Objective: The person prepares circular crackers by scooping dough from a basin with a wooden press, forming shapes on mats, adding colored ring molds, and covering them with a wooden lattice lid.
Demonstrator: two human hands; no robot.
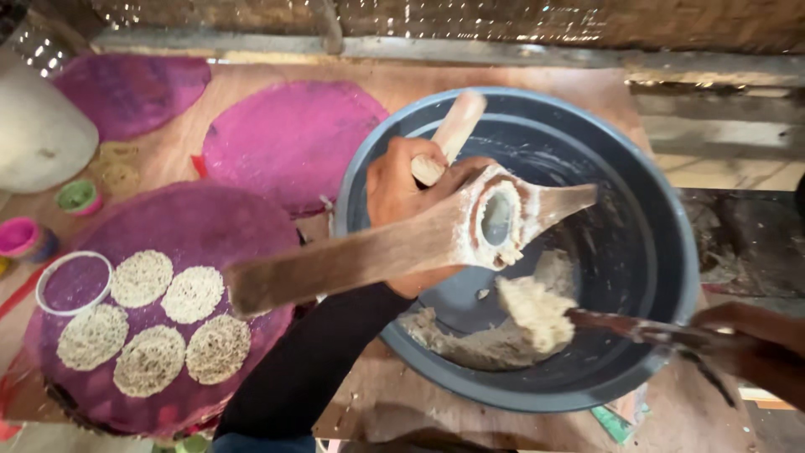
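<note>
Left hand: fingers closed around wooden press over basin | Right hand: fingers wrapped on spatula touching dough | Risk: tilted press may drip dough past the rim.

To my left on the wooden bench I see round purple cloth mats. The nearest mat carries five pale, lacy round cakes and a white-rimmed ring beside them. Small pink and green cups stand near a large white container. A woven wall runs behind.
</note>
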